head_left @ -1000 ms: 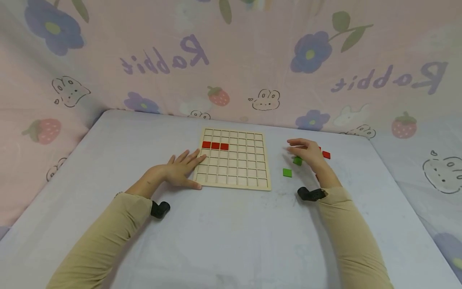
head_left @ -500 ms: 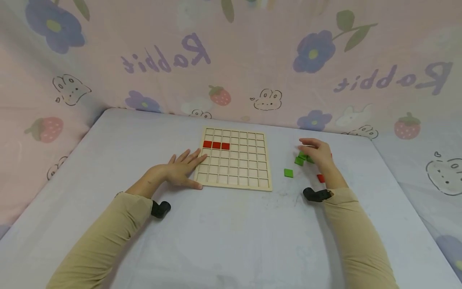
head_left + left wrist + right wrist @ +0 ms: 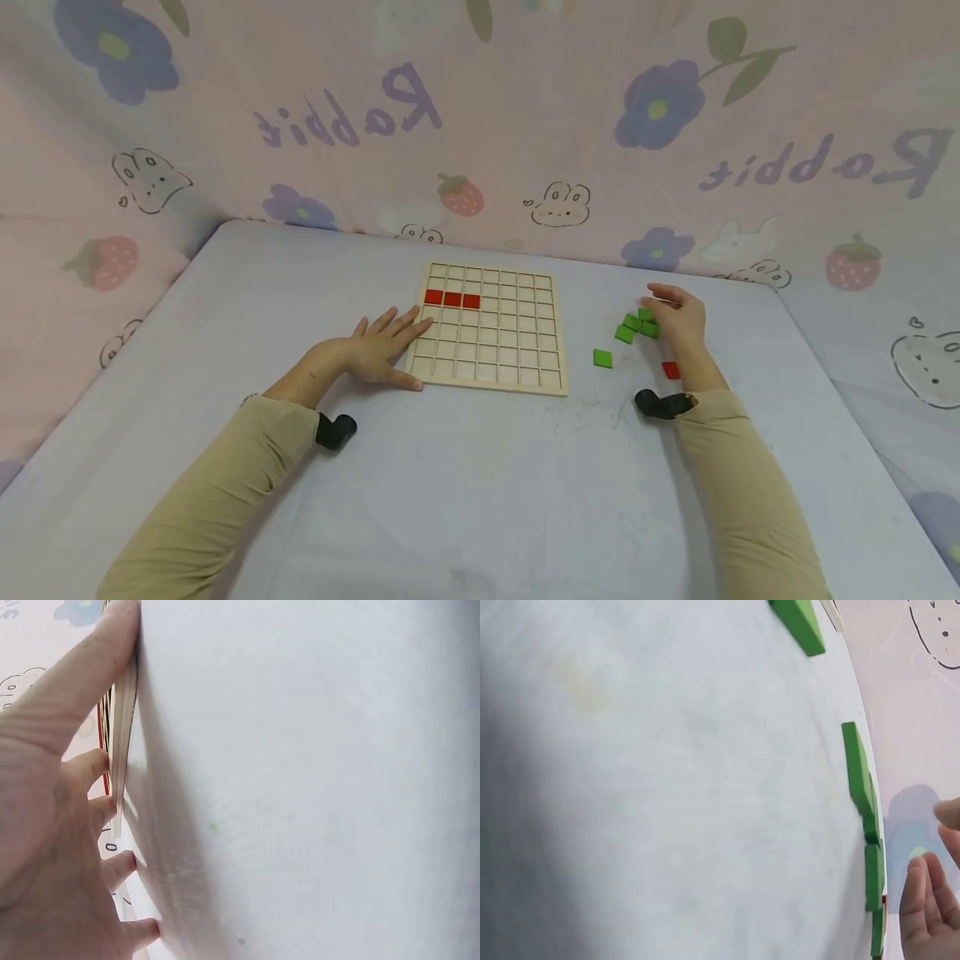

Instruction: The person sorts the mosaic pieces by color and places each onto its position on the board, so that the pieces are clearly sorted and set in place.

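Note:
A pale wooden grid board lies on the table, with three red square tiles side by side in its third row from the back, starting at the left. My left hand rests at the board's left side, fingers spread. In the left wrist view its thumb touches the board's edge. Over the right of the table is my right hand, fingers gently bent, beside a cluster of green square tiles. The right wrist view shows its thumb and fingers apart, with nothing visible between them.
A single green tile lies between the board and the cluster. One red tile sits near my right wrist, partly covered by it. A white cloth covers the table, and a printed curtain hangs behind.
My right hand has moved to the right across the tiles, uncovering several green ones and a red one. Red tiles once seen beyond it are now hidden. My left hand stays put.

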{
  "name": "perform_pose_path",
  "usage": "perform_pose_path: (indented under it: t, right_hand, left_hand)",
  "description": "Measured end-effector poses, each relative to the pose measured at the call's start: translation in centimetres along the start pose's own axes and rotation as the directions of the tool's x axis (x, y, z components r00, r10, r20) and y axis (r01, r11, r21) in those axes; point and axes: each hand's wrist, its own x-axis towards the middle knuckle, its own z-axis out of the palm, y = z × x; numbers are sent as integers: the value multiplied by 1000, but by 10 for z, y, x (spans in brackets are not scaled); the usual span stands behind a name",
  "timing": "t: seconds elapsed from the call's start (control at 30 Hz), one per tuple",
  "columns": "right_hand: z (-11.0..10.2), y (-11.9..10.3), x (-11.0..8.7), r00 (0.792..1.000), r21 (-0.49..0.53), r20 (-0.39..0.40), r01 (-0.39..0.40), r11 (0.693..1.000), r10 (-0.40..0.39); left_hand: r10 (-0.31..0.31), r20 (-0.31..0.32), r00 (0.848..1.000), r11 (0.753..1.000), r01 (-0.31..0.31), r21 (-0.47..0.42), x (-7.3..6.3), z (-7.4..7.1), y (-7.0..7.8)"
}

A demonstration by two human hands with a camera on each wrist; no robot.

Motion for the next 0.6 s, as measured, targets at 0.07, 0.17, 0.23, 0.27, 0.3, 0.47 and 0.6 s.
perform_pose_path:
  t: [0.07,0.17,0.23,0.27,0.3,0.47,0.6]
  right_hand:
    - [-1,0,1,1000,-7,-20,-14,1000,14]
    - [-2,1,3,999,-9,-42,-30,1000,30]
    - [-3,1,3,998,-8,-58,-39,999,38]
    - [-3,1,3,997,-5,-64,-42,999,41]
    - [-4,1,3,997,-6,-65,-49,999,48]
    - [-7,3,5,994,-25,-38,-101,995,100]
    - [-8,5,4,992,-34,3,-129,991,130]
  left_hand:
    - [1,-1,1000,1000,-1,3,0,0,-1]
    - [2,-2,1000,1000,-2,1,0,0,-1]
    - [1,1,1000,1000,-1,2,0,-1,-2]
    - [-1,3,1000,1000,1,2,0,-1,-2]
    - [1,2,1000,1000,-1,0,0,-1,-2]
    - [-3,8,1000,1000,3,7,0,-1,-1]
    - [2,9,1000,1000,-2,10,0,-1,0]
